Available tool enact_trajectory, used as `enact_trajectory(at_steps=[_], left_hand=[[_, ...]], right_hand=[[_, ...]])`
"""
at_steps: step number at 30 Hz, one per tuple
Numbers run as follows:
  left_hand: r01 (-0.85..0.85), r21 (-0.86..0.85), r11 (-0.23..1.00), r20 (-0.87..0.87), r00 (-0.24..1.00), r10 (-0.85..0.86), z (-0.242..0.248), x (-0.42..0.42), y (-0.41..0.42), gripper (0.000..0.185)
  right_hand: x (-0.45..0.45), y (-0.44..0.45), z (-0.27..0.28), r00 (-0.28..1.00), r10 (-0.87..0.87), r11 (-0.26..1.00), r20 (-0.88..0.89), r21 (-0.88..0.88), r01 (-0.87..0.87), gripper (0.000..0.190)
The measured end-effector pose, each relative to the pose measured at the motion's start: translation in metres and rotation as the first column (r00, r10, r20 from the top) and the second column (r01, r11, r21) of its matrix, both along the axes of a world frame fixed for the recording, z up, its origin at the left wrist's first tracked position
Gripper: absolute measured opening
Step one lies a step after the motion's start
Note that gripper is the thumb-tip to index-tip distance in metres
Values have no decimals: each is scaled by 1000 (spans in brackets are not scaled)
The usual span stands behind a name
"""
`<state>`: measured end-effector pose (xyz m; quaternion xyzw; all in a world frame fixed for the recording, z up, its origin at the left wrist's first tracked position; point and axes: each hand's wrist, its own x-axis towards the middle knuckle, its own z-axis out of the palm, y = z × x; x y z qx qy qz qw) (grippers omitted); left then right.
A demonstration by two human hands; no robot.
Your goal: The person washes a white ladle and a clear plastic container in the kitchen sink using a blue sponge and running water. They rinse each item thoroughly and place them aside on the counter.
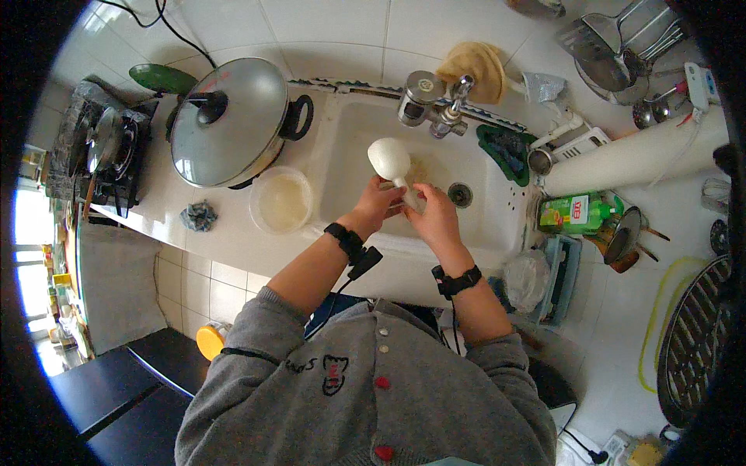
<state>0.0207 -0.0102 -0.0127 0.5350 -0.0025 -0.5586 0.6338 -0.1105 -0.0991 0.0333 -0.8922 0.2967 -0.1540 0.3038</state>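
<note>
Over the white sink basin [364,128] I hold a white serving spoon [389,159], its rounded head pointing up and away from me. My left hand [376,204] grips the handle from the left. From the right, my right hand [436,214] has its fingers on the lower handle. Fingers hide part of the handle. Behind the spoon stands a chrome faucet [451,113] with a cylindrical metal attachment [421,96]. The round drain [460,195] lies just beyond my right hand. A round tub of cloudy liquid [281,200] sits on the counter, left of the basin.
A large lidded pan [230,128] and a crumpled cloth [199,216] are on the left counter, with a gas stove [108,145] farther left. A green corner strainer [506,152] sits in the basin. Green detergent bottle [577,213] and hanging utensils [626,58] are at right.
</note>
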Motion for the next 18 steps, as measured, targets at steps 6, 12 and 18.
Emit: enact_trajectory(at_steps=[6, 12, 18], left_hand=[[36, -46, 998, -52, 998, -39, 21, 13, 23, 39], [175, -48, 983, -75, 981, -178, 37, 29, 58, 34], [242, -17, 970, -3, 970, -242, 31, 39, 84, 32]], right_hand=[[4, 3, -37, 993, -108, 987, -49, 113, 113, 24], [1, 10, -6, 998, -64, 982, -12, 177, 65, 26], [3, 31, 18, 992, -17, 978, 127, -204, 43, 30]])
